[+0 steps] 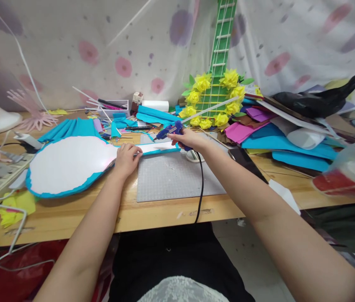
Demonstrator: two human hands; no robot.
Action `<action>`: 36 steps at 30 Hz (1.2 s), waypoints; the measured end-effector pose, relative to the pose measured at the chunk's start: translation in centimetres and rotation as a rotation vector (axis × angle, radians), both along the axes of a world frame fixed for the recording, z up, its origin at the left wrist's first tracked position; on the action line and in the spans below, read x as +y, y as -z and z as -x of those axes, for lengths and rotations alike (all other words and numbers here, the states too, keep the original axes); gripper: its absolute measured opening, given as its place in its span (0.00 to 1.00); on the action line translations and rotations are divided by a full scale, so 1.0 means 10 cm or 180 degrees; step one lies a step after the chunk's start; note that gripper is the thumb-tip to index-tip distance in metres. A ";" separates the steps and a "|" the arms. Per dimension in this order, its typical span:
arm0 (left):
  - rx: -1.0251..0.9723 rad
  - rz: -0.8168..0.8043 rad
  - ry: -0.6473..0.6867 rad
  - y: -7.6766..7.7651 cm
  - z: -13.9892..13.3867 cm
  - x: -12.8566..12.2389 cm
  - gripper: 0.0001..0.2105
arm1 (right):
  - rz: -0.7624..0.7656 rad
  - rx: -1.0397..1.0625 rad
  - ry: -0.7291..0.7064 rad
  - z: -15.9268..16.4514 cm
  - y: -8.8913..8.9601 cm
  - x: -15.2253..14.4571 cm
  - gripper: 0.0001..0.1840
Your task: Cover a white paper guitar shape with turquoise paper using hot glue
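A lute-shaped piece [67, 165], white on its face with blue paper folded over its rim, lies flat with its narrow neck pointing right. My left hand [127, 158] is closed over that neck where it meets the round body. In my right hand [185, 139] is a blue hot glue gun [168, 131], a long clear glue stick [211, 110] poking out of its back. The gun's nozzle hovers over or close to the upper edge of the neck; contact cannot be made out. Its black cord [201, 184] drops over the table's front edge.
A grey cutting mat [164, 180] lies under the neck. Behind stands a green stringed instrument model [223, 46] with yellow paper flowers [193, 98]. Coloured paper sheets [287, 140] pile up at right near a plastic cup [350, 172]. Power strips [1, 174] and cables crowd the left.
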State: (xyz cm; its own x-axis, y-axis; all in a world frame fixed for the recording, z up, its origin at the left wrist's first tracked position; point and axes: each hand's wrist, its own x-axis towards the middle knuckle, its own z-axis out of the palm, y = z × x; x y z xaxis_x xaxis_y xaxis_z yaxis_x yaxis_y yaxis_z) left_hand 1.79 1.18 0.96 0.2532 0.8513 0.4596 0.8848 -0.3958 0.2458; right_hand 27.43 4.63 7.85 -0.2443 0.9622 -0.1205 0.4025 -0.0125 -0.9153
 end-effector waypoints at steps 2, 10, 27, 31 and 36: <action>0.0025 0.0047 -0.0008 0.01 -0.02 0.02 0.06 | 0.0005 0.0166 0.0103 -0.06 0.08 0.00 0.12; 0.0061 0.0027 -0.0160 0.05 -0.07 0.06 0.05 | 0.0256 0.1373 0.0624 0.07 0.32 -0.09 0.09; -0.0123 0.0253 -0.0284 -0.12 0.28 0.00 0.06 | 0.0362 0.1637 0.1032 0.20 0.49 -0.02 0.07; 0.0038 0.0394 -0.0340 -0.09 0.27 0.01 0.06 | 0.0361 0.1559 0.1049 0.21 0.50 -0.01 0.07; 0.0114 0.0416 -0.0436 -0.04 0.28 0.05 0.07 | 0.0324 0.1456 0.1047 0.21 0.50 0.00 0.09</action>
